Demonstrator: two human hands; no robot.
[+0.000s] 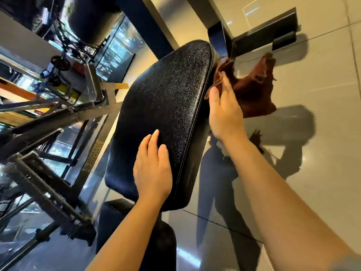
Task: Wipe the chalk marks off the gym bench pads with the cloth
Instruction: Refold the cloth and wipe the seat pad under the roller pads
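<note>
Left hand (pixel 153 169) fingers flat on pad (pixel 166 98); right hand (pixel 224 112) fingers clamping cloth (pixel 252 89) at edge.

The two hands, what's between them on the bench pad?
Only bare black bench pad: the head view shows nothing lying between the left hand, resting flat on it, and the right hand, gripping the cloth at its right edge.

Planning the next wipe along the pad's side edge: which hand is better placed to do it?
The right hand: it already grips the reddish-brown cloth against the black textured bench pad's far side edge. The left hand only rests flat on the pad, steadying it.
</note>
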